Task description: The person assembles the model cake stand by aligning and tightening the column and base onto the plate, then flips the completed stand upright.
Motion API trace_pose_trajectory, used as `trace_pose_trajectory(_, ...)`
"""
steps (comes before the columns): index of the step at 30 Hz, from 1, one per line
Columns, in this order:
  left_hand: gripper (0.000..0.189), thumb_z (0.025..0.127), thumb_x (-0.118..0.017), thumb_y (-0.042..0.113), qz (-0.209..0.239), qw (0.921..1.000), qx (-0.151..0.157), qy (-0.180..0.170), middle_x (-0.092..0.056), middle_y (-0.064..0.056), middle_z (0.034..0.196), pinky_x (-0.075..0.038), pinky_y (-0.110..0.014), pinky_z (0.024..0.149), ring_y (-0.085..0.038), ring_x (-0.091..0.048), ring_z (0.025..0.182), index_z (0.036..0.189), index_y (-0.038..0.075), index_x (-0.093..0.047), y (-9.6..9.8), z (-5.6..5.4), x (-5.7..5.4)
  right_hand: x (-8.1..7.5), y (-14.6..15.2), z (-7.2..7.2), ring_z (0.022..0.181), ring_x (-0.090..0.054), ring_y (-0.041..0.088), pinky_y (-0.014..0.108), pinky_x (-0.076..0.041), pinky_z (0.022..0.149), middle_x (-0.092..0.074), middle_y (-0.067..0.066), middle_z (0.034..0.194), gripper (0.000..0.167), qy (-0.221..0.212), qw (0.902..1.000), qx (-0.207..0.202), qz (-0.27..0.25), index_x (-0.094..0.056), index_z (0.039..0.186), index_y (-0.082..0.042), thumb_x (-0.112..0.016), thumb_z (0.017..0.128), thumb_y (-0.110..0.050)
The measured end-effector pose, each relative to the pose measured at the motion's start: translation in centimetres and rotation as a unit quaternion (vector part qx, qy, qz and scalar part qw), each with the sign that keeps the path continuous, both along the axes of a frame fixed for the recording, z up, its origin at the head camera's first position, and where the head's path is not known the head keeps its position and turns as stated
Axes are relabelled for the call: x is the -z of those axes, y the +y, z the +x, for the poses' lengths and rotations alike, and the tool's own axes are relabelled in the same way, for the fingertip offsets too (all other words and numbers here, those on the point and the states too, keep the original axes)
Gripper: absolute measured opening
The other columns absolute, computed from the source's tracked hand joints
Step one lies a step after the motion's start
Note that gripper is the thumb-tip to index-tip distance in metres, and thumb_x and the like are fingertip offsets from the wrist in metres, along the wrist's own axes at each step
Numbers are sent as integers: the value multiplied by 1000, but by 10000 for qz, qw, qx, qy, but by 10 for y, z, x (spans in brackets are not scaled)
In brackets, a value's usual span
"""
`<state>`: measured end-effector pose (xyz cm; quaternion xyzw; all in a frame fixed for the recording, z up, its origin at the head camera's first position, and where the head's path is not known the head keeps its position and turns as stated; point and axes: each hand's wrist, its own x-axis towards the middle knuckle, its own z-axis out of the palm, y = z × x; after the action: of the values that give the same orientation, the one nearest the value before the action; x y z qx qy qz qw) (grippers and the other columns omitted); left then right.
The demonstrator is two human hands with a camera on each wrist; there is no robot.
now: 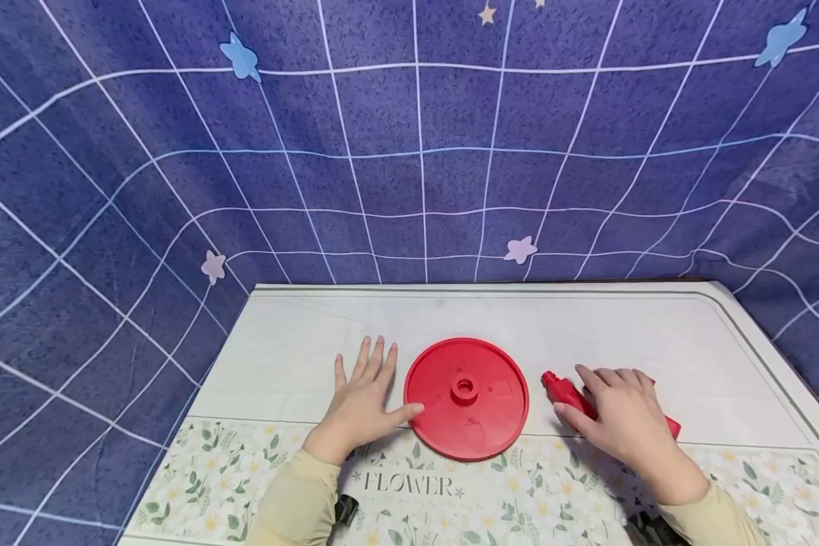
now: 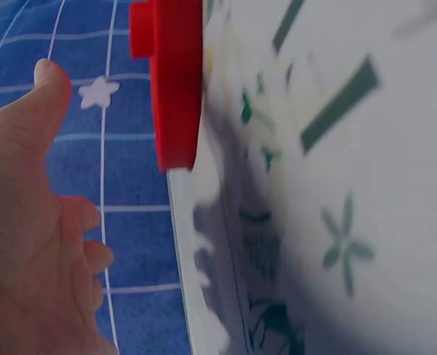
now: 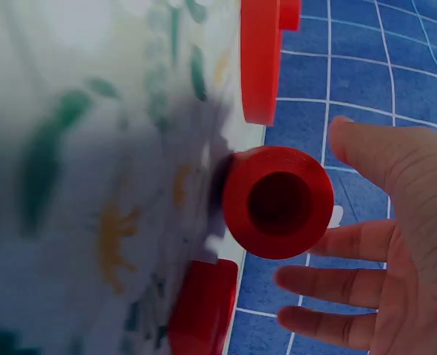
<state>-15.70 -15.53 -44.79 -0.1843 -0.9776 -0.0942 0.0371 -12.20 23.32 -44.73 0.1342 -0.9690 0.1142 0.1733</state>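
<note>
A round red disc [image 1: 465, 428] with a raised rim and a hollow hub lies on the table between the two hands. My left hand [image 1: 360, 413] is at its left side, fingers spread and straight, thumb over the rim. Over a red bottle-shaped tube [image 1: 568, 394] with a ridged narrow tip is my right hand [image 1: 621, 413], its fingers loosely bent. The right wrist view shows a hollow round red end [image 3: 236, 202] in front of the spread fingers and apart from the thumb. Part of the tube is hidden under the hand in the head view.
Another red part [image 3: 203, 310] lies beside the round end in the right wrist view. The table [image 1: 314, 315] wears a white cover with a flower-print band [image 1: 211, 485] and the word FLOWER. A blue gridded curtain [image 1: 382, 182] with stars hangs behind and at the sides.
</note>
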Motion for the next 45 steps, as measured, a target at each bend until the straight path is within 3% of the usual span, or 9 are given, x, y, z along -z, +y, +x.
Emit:
trace_pose_trajectory(4, 107, 80, -47, 80, -123, 9993, 210, -281, -18, -15, 160, -2, -66, 112, -34, -1, 149, 155, 7, -25, 8, 3, 3, 4, 0, 6, 91, -58, 42, 61, -38, 83, -68, 19, 101, 68, -216, 9994, 7, 260, -68, 115, 0, -79, 71, -52)
trace_pose_trajectory(10, 110, 78, -53, 79, -316, 9969, 444, -562, -24, -21, 157, -7, -64, 113, -37, -8, 148, 152, 1, -28, 18, 5, 5, 7, -2, 10, 90, -56, 41, 59, -36, 78, -68, 17, 98, 78, -699, 9965, 20, 462, -65, 119, 1, -85, 64, -51)
trace_pose_trajectory(17, 116, 77, -55, 79, -479, 9938, 574, -822, -23, -23, 157, -7, -63, 113, -37, -8, 148, 151, -5, -25, 27, 8, 8, 7, -4, 8, 86, -57, 38, 56, -36, 75, -69, 16, 92, 59, -497, 9976, 54, 469, -66, 113, 2, -83, 69, -33)
trace_pose_trajectory(23, 118, 76, -56, 79, -498, 9931, 533, -921, -22, -22, 158, -7, -62, 114, -36, -7, 148, 151, -6, -23, 29, 8, 9, 1, -4, 3, 68, -55, 27, 52, -39, 67, -64, 7, 74, 37, 35, 9999, 38, -101, -66, 100, 1, -74, 73, -23)
trace_pose_trajectory(29, 119, 75, -58, 77, -374, 9921, 492, -1090, -20, -22, 158, -7, -61, 114, -36, -6, 148, 152, -5, -21, 30, 8, 8, -11, -5, -5, 58, -48, 17, 38, -39, 57, -57, 3, 67, 37, 365, 9958, -123, -835, -64, 99, 2, -76, 70, -17)
trace_pose_trajectory(37, 120, 74, -60, 77, -259, 9907, 402, -1277, -17, -21, 159, -7, -60, 115, -36, -4, 148, 153, -5, -19, 32, 8, 8, -31, -20, -16, 49, -40, 8, 26, -34, 45, -59, 1, 75, 36, -261, 9868, -281, -1573, -63, 109, -5, -76, 79, -21)
trace_pose_trajectory(41, 121, 74, -61, 77, -258, 9904, 387, -1301, -16, -21, 159, -9, -60, 115, -36, -4, 148, 153, -5, -18, 32, 8, 7, -36, -38, -25, 46, -36, 6, 24, -34, 43, -63, -2, 84, 34, -553, 9757, -736, -1986, -64, 112, -10, -77, 82, -20)
trace_pose_trajectory(45, 121, 75, -61, 76, -244, 9899, 385, -1345, -15, -21, 160, -10, -60, 115, -36, -4, 148, 153, -5, -17, 31, 8, 8, -38, -57, -34, 60, -49, 9, 24, -40, 49, -65, -3, 88, 34, -729, 9640, -1401, -2140, -65, 113, -9, -77, 82, -15)
